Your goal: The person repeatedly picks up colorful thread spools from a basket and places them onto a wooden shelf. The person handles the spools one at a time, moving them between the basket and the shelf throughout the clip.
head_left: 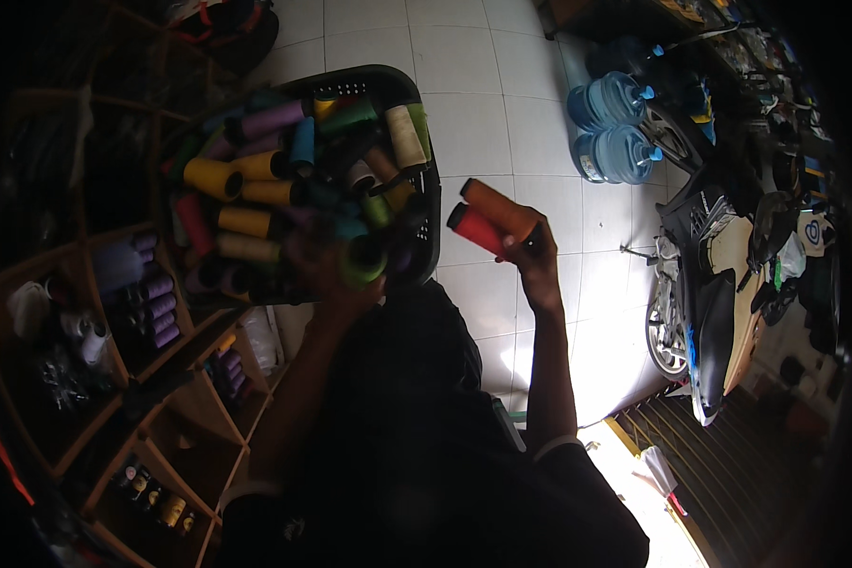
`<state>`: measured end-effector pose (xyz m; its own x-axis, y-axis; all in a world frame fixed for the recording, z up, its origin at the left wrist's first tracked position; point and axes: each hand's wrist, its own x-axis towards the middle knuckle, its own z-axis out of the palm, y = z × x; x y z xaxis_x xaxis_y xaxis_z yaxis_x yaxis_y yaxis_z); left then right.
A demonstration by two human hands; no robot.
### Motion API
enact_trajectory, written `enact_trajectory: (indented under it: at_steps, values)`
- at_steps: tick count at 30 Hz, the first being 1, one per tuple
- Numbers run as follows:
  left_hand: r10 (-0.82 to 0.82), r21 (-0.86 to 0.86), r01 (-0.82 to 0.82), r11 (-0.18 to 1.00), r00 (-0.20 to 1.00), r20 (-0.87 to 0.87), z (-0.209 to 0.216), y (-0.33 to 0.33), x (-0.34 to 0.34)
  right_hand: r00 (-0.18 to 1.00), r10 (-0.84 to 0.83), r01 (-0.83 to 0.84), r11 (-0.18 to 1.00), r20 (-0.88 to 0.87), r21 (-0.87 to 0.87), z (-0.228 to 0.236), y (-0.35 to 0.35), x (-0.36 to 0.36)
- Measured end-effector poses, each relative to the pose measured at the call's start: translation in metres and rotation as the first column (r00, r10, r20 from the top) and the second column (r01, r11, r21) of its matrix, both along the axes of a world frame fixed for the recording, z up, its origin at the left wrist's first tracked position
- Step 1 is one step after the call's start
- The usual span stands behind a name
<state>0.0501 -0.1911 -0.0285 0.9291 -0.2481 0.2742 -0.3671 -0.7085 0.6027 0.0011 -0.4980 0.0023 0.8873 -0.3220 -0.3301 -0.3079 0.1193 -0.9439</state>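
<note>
My right hand (537, 267) is raised to the right of a dark plastic basket (433, 213). It grips two thread spools side by side, an orange spool (494, 205) and a red spool (476, 230). Down at the basket's near side, my left hand (348, 295) is closed about a lime-green thread spool (362, 262), its fingers dark and partly hidden. The basket is heaped with spools, among them several yellow spools (213, 178), a purple spool (275, 120) and a cream spool (406, 137).
Wooden shelves (194, 336) with purple spools (164, 312) stand on the left. Pale floor tiles (459, 66) stretch beyond the basket. Two blue water jugs (615, 156) and a parked motorbike (715, 322) are on the right, with a dark slatted grate (701, 473) at the lower right.
</note>
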Motion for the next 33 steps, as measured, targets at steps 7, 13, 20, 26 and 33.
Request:
enact_trajectory:
  at_steps: [7,13,20,26,33]
  values:
    - [0.447,-0.563,-0.438,0.701,0.885,-0.132,-0.082,0.150,-0.088,0.966,0.258,-0.258,0.964,-0.020,-0.058,-0.020,0.031,0.030]
    - [0.367,-0.647,-0.261,0.716,0.930,0.031,-0.068,0.170,-0.088,0.883,0.468,-0.448,0.856,0.021,-0.257,-0.075,0.090,0.049]
    - [0.416,-0.551,-0.376,0.745,0.908,-0.056,-0.084,0.158,-0.099,0.865,0.502,-0.395,0.693,0.011,-0.602,-0.097,0.118,0.054]
    - [0.373,-0.541,-0.405,0.737,0.912,-0.174,-0.045,0.123,-0.074,0.818,0.574,-0.395,0.613,0.042,-0.684,-0.092,0.118,0.047]
    - [0.276,-0.763,-0.591,0.261,0.803,-0.528,-0.004,0.121,-0.056,0.877,0.473,-0.466,0.797,-0.082,-0.384,-0.075,0.110,0.050]
